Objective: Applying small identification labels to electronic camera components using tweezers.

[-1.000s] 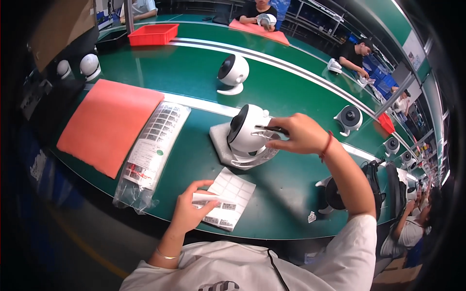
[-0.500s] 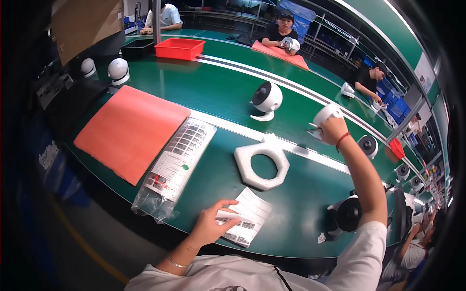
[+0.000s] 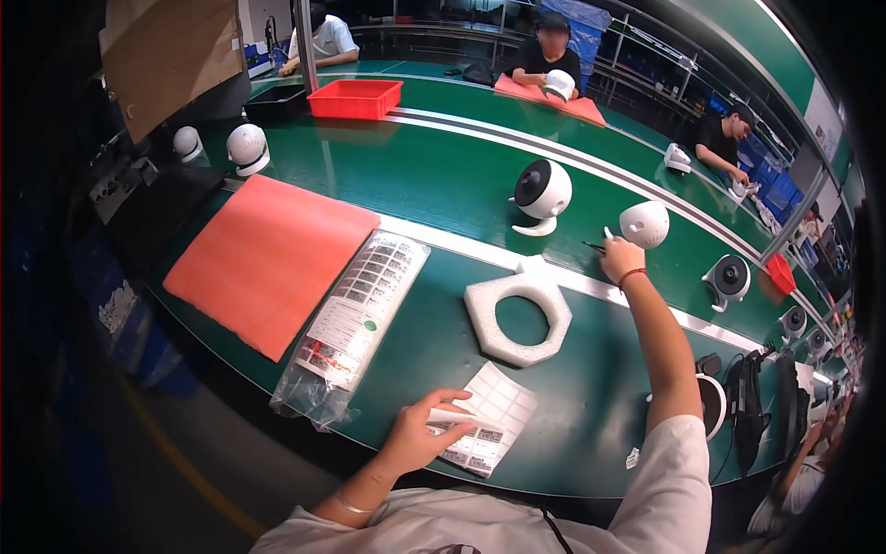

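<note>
My left hand (image 3: 426, 434) pinches the curled edge of a white sheet of labels (image 3: 494, 420) near the table's front edge. My right hand (image 3: 623, 260) reaches over the pale strip, closed on dark tweezers (image 3: 595, 246) whose thin tips point left. Just beyond that hand is a round white camera (image 3: 644, 224), its face turned away; whether my fingers touch its stand is hidden. Another white camera with a black face (image 3: 543, 189) stands to the left on the green belt. Between my hands lies a white foam ring (image 3: 477, 309).
An orange-pink foam sheet (image 3: 272, 258) and a plastic-bagged pack of labels (image 3: 360, 314) lie left. A red bin (image 3: 355, 99) stands behind. More cameras (image 3: 727, 277) are at the right, near a dark strap (image 3: 749, 397). Co-workers (image 3: 551, 60) sit across.
My right hand has come off the top of the white camera and moved down, nearer to me. The camera now stands on the belt. My left hand keeps its hold on the labels.
</note>
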A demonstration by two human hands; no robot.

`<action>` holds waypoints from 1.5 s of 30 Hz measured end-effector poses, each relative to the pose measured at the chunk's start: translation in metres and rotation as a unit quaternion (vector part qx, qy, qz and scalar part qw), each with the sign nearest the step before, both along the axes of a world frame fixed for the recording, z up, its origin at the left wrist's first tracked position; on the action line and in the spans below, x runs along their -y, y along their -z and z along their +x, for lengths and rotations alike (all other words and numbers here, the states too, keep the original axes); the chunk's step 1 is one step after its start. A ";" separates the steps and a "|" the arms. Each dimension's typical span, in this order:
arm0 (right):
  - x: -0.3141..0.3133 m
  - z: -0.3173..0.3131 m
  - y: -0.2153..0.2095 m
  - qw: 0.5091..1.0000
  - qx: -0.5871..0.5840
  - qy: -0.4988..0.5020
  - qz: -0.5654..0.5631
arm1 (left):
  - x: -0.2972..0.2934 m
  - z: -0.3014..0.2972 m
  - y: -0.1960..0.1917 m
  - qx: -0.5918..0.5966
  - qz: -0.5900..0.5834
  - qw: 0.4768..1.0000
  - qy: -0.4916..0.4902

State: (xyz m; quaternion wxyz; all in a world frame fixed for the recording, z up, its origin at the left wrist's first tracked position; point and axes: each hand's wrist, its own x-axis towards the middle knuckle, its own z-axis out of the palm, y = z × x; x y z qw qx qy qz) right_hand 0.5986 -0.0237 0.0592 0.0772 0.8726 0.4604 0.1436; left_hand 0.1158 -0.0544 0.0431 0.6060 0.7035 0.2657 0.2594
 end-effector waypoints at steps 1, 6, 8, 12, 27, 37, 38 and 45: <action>-0.006 -0.007 0.004 0.996 -0.002 -0.081 0.048 | 0.001 0.000 0.000 -0.004 -0.010 1.000 -0.002; -0.046 -0.045 0.003 0.987 -0.058 -0.150 0.003 | 0.002 0.000 0.004 0.001 0.000 1.000 -0.007; -0.054 -0.044 0.008 0.990 -0.064 -0.126 0.011 | 0.003 0.002 0.007 0.008 0.021 1.000 -0.011; -0.054 -0.037 0.007 0.990 -0.058 -0.132 0.011 | 0.003 0.002 0.005 -0.001 0.027 0.999 -0.020; -0.035 -0.051 -0.029 0.983 0.064 -0.134 0.109 | 0.004 0.005 0.007 0.011 0.049 0.998 -0.022; 0.080 -0.157 -0.145 0.862 -0.341 -0.349 0.137 | -0.001 -0.002 0.013 0.099 -0.036 0.993 -0.047; 0.085 -0.167 -0.146 0.849 -0.360 -0.366 0.128 | -0.004 -0.002 0.012 0.113 -0.042 0.992 -0.044; 0.091 -0.176 -0.117 0.870 -0.401 -0.281 0.060 | 0.001 0.009 -0.005 0.199 -0.114 0.971 -0.068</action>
